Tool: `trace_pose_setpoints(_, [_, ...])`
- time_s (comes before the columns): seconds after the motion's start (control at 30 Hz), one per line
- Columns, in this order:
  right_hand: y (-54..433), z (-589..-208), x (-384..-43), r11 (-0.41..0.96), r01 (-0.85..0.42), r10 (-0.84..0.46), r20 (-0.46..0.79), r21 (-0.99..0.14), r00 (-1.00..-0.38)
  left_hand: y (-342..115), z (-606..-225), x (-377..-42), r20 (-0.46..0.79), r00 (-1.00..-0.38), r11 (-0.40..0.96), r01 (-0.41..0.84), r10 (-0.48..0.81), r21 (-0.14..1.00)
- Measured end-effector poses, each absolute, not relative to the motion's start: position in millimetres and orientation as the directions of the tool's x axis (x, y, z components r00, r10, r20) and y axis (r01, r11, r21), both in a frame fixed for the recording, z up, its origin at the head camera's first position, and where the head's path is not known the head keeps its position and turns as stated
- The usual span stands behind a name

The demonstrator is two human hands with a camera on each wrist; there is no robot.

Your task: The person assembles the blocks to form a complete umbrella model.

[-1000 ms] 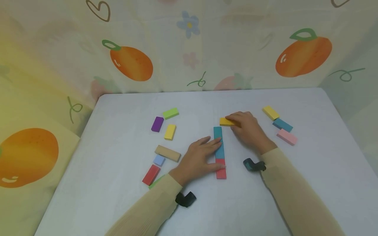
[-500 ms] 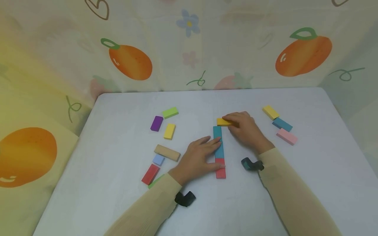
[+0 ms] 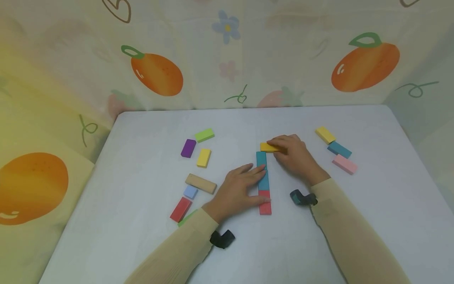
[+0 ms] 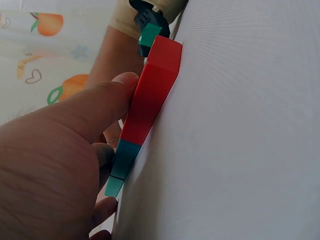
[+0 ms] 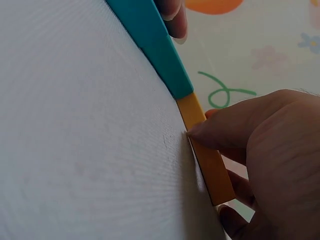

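Note:
Between the hands, two blue blocks [image 3: 261, 157] and a red block [image 3: 265, 209] lie end to end in a straight row on the white table. My left hand [image 3: 235, 191] rests across this row, its thumb on the red block and its fingertips on the blue ones. At the row's far end, my right hand [image 3: 296, 159] pinches a yellow block [image 3: 266, 147] between thumb and fingers. That block lies crosswise to the row, its left part up against the end of the far blue block. In the right wrist view the yellow block [image 5: 200, 150] meets the blue block [image 5: 160, 47].
Left of the row lie a lime block [image 3: 204, 135], a purple block [image 3: 188, 148], a yellow block, a tan plank [image 3: 201, 184], a small light-blue block, a red block [image 3: 181, 209] and a partly hidden green one. At right lie yellow, blue and pink [image 3: 345, 164] blocks.
My right hand has slid the yellow block slightly left and toward the row, so it now sits against the far blue block's end. The left hand has stayed in place.

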State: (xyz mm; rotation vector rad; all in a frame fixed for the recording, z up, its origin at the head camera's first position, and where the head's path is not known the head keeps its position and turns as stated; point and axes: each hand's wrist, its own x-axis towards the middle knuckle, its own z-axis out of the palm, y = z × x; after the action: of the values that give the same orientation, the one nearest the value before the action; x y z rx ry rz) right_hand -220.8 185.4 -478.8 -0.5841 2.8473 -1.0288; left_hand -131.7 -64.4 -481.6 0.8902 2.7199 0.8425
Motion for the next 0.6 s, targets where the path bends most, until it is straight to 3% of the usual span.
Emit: trace_pose_setpoints(0.6, [185.7,-480.2,-218.2,0.702,-0.324,-0.362,0.074,-0.634,-0.929,-63.7,-481.1,-131.7,0.032,-0.815,0.668,0.496,0.579,0.555])
